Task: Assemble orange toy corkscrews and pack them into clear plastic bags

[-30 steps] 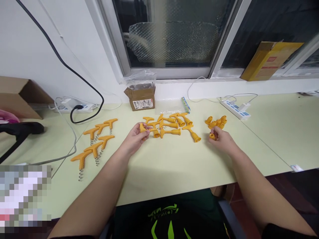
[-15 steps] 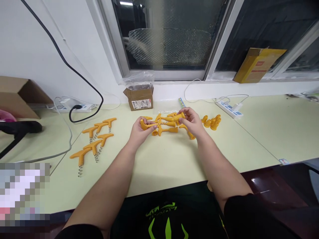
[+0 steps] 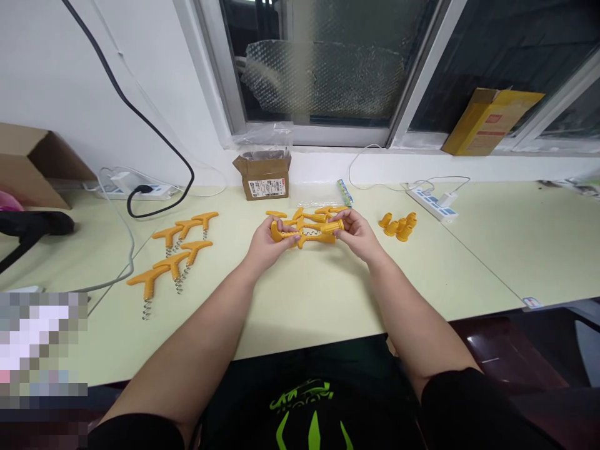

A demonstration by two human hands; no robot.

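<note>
My left hand (image 3: 266, 247) is closed around the T-shaped handle of a yellow-orange corkscrew (image 3: 275, 232), whose metal spiral points right. In the fingers of my right hand (image 3: 360, 237) is a ribbed yellow-orange sleeve (image 3: 332, 227), lying sideways close to the spiral's tip. Whether the tip is inside the sleeve I cannot tell. Behind and below both hands lie several more corkscrews with sleeves (image 3: 327, 240), partly hidden. On the left, several corkscrews (image 3: 149, 284) lie with bare spirals. Several loose sleeves (image 3: 404, 232) stand grouped on the right.
A small open cardboard box (image 3: 266, 181) stands by the window, beside a clear plastic bag (image 3: 314, 195). Power strips (image 3: 434, 203) with cables lie along the back. A black cable (image 3: 162, 144) hangs at left, and a yellow carton (image 3: 490, 122) leans on the window.
The sleeve in my right hand has come down from a raised tilt to roughly level with the spiral. My left hand still grips the corkscrew. The camera view has shifted slightly.
</note>
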